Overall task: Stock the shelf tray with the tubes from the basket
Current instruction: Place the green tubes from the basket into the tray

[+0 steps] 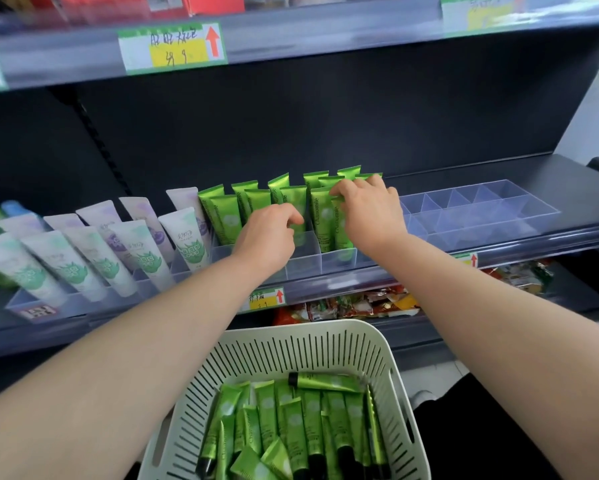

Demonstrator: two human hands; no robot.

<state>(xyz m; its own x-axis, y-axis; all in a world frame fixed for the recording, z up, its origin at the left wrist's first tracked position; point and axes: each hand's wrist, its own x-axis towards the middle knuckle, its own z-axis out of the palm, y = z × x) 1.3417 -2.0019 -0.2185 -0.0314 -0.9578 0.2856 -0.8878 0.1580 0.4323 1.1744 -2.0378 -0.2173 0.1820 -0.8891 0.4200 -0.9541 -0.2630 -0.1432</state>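
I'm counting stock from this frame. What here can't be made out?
Head view:
Basket: near end cut off by bottom edge, count unknown.
Left hand: its back hides the fingertips, grip unclear.
Rear tray tubes: partly hidden behind right hand.
Upper price label: handwriting blurred.

The green tubes [325,216] are finished in a glossy, metallic-looking skin. The white tubes [142,251] are given a softer satin surface. The basket [291,351] is moulded in matt, off-white slotted plastic. The tray [305,265] is formed of clear, smooth plastic. The shelf [550,168] is coated matt and dark. The labels [173,46] are printed on paper. Shiny foil is seen on the packets [353,304].
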